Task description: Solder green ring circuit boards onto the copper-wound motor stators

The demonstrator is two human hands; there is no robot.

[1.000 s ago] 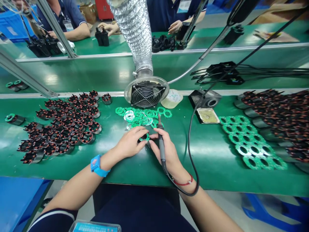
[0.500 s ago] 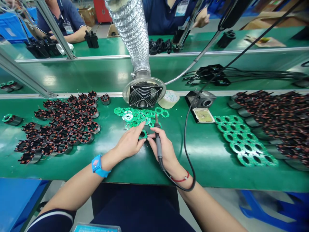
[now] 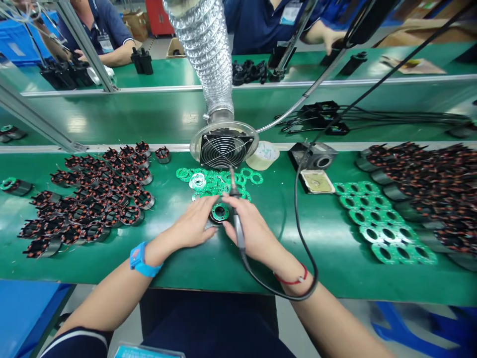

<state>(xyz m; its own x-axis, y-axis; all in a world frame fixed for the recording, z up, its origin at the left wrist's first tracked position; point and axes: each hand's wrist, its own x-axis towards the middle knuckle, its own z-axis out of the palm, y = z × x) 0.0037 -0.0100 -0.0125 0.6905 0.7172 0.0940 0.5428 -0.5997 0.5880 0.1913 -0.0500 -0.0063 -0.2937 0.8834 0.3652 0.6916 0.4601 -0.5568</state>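
Note:
A motor stator topped with a green ring board (image 3: 219,212) stands on the green bench between my two hands. My left hand (image 3: 192,223) is curved round its left side, fingers at its edge. My right hand (image 3: 251,223) holds a soldering iron (image 3: 237,223), tip pointing up and away, while its fingertips touch the stator's right side. Just beyond my fingers lies a loose pile of green ring boards (image 3: 212,181). The fan of a fume extractor (image 3: 225,150) hangs over the pile's far edge.
Many wound stators (image 3: 100,199) crowd the left, and more (image 3: 439,194) the right. Green board panels (image 3: 387,216), a sponge tray (image 3: 318,182), an iron holder (image 3: 316,155) and a tape roll (image 3: 263,155) sit right of centre. The iron's cable loops over my right forearm. Two people work opposite.
The ring board now lies flat on a stator between my hands. The iron is tilted further left, with its tip nearer the fan. The opposite person's hand has moved right to a black part.

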